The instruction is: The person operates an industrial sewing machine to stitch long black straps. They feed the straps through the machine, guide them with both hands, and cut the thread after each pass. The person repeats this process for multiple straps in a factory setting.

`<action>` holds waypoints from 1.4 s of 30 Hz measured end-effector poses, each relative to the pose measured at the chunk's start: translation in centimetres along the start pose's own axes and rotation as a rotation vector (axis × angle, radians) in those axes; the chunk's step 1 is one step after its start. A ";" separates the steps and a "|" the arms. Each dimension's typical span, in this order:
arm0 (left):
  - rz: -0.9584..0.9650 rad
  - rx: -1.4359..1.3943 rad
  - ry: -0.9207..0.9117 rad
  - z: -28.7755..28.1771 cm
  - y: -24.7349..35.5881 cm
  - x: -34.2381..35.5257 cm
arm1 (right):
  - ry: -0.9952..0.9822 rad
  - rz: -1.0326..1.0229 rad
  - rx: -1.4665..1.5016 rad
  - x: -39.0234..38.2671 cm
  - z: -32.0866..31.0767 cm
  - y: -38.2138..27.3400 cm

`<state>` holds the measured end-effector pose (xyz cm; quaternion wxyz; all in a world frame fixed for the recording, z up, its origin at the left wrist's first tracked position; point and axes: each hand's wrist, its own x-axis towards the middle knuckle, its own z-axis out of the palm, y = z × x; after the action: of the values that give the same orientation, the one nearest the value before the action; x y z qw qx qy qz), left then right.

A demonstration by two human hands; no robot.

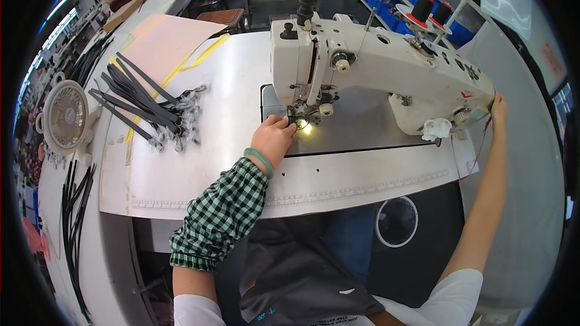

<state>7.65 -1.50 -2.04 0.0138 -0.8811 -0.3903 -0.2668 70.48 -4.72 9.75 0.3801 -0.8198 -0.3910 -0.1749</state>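
Observation:
My left hand, with a green bangle and checked sleeve cover, has its fingers closed on a small black strap piece at the needle area of the white sewing machine. The machine's lamp lights the plate beside my fingertips. My right hand grips the right end of the machine, at the handwheel, which is mostly hidden. A bundle of black straps with clear plastic-wrapped metal ends lies on the white table to the left.
A small fan and long black strips lie on the left side table. A pink sheet with yellow tape is at the back left. Thread cones stand behind the machine; blue bins fill shelves beyond.

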 end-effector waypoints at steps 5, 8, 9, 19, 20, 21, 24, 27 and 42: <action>0.002 -0.019 0.052 0.5 -0.1 -0.1 | -0.094 0.187 0.359 -1.6 1.7 2.6; 0.034 -0.019 0.095 1.1 0.1 0.5 | 0.091 0.141 0.674 -3.4 2.9 5.6; 0.019 0.008 0.084 0.9 -0.2 0.0 | 0.067 0.185 0.696 -4.5 4.2 3.9; 0.023 0.060 0.056 0.8 0.0 0.3 | 0.129 -0.120 0.040 -0.1 0.8 1.0; 0.030 0.047 0.063 0.9 0.0 0.4 | 0.056 -0.036 0.062 0.1 0.1 1.1; 0.030 0.039 0.071 0.9 -0.1 0.3 | -0.021 0.044 0.091 0.3 -0.2 0.8; -0.001 0.007 0.109 1.1 -0.2 0.0 | -0.171 0.241 0.216 -0.7 -0.2 0.0; 0.004 0.012 0.065 1.2 -0.5 0.1 | -0.143 0.249 0.462 -2.8 0.5 0.7; -0.039 0.018 -0.016 0.4 0.1 0.6 | 0.013 0.081 0.247 -0.9 0.3 2.3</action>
<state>8.25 -1.10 -2.04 0.0135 -0.8753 -0.4098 -0.2564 71.68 -5.87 7.90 0.4874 -0.7808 -0.3737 -0.1151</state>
